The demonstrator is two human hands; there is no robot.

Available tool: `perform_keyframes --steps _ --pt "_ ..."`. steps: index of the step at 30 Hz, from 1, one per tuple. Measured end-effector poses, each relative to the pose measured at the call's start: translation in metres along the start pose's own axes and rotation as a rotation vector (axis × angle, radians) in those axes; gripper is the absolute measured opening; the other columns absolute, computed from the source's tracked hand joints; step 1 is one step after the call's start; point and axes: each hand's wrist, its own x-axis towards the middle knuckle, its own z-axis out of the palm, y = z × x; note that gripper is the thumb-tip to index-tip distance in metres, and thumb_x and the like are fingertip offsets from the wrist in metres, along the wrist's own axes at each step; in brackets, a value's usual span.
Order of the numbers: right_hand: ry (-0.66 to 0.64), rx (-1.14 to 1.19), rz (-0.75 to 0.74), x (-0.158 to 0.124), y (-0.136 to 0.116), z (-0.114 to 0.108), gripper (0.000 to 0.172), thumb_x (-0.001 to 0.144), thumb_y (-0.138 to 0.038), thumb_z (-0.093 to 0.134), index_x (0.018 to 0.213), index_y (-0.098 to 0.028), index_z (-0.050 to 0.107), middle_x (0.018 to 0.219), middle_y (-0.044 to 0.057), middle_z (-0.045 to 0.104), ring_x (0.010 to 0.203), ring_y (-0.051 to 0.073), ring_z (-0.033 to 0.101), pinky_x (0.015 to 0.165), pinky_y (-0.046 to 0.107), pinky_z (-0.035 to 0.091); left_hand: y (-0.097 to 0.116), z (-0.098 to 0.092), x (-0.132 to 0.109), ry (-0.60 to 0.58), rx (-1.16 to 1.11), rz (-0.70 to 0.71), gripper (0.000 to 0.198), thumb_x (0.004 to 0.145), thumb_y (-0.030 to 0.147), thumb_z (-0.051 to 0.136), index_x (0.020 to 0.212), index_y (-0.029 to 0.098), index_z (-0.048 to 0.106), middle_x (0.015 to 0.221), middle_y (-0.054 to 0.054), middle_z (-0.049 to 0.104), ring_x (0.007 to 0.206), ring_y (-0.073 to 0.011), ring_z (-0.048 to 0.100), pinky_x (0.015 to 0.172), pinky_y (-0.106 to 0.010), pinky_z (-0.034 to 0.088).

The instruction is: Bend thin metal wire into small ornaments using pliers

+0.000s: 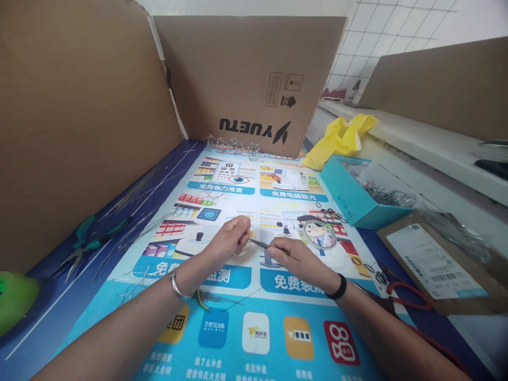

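Observation:
My left hand (232, 236) hovers over the printed poster (254, 296), fingers pinched together on something too small to make out. A silver bangle sits on that wrist. My right hand (296, 256) grips a thin dark tool (260, 244), like tweezers or fine pliers, whose tip points left and meets the left fingertips. A black band circles the right wrist. A round badge with a cartoon figure (319, 233) lies just right of the right hand, and small black rings (331, 213) are scattered behind it.
Cardboard walls (246, 74) enclose the back and left. Teal-handled pliers (85, 244) and thin wires lie at left. A teal box (357, 198) of metal pieces, a yellow cloth (341, 138), a brown parcel (432, 264) and a red-handled tool (405, 296) sit at right.

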Motion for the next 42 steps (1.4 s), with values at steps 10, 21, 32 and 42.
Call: perform_keyframes --steps 10,21,32,42 --pt "0.044 0.125 0.098 0.001 0.007 -0.017 0.040 0.090 -0.050 0.037 0.073 -0.018 0.054 0.066 -0.001 0.047 0.062 0.012 0.044 0.057 0.024 0.033 -0.004 -0.013 0.006 -0.055 -0.365 -0.034 0.034 0.090 0.043 0.041 0.074 0.015 0.054 0.058 -0.001 0.053 0.059 -0.0123 0.054 0.063 -0.024 0.043" --pt "-0.023 0.040 0.059 0.001 0.009 -0.018 0.041 0.091 -0.049 0.035 0.071 -0.018 0.052 0.066 -0.001 0.049 0.062 0.012 0.046 0.058 0.024 0.033 0.000 -0.009 0.002 0.001 -0.310 0.063 0.025 0.087 0.033 0.053 0.070 0.015 0.053 0.046 0.007 0.035 0.051 -0.0075 0.043 0.058 -0.020 0.037" --pt "0.098 -0.648 -0.005 -0.009 -0.008 -0.004 0.022 0.080 -0.035 0.057 0.093 -0.017 0.061 0.094 0.011 0.060 0.094 0.027 0.050 0.082 0.039 0.036 0.002 -0.023 0.011 0.192 0.030 -0.016 0.027 0.082 0.042 0.055 0.074 0.016 0.053 0.049 0.006 0.041 0.042 -0.0066 0.039 0.041 -0.018 0.031" --pt "0.240 0.027 0.142 0.008 0.000 -0.002 0.030 0.089 -0.038 0.041 0.078 -0.019 0.060 0.072 0.000 0.061 0.066 0.014 0.054 0.059 0.024 0.039 -0.004 -0.006 0.005 0.105 0.162 -0.004 0.029 0.084 0.044 0.048 0.073 0.017 0.051 0.046 0.007 0.042 0.041 -0.0066 0.041 0.047 -0.019 0.035"
